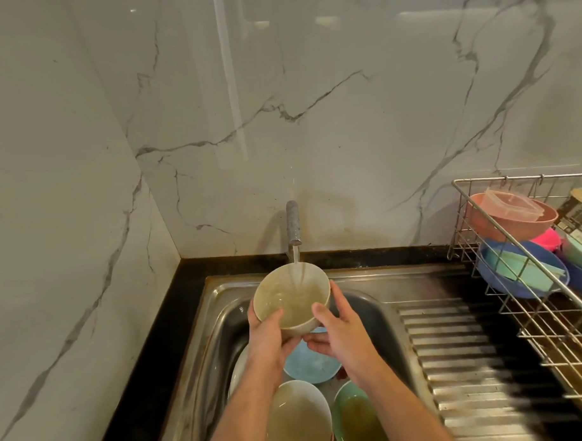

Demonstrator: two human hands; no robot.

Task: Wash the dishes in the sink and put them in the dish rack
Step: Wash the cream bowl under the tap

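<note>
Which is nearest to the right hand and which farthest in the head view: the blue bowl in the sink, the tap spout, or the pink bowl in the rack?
From the right hand:
1. Blue bowl, just below the hand in the sink.
2. Tap spout, above, at the back wall.
3. Pink bowl, far right, in the dish rack.

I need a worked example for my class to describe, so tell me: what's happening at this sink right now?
A person is rinsing a cream round bowl under water running from the metal tap. The left hand and right hand both grip it, thumbs over the rim. Below, in the steel sink, a light blue bowl, another cream bowl and a green bowl wait unwashed. The wire dish rack on the right already holds several coloured bowls.
</note>
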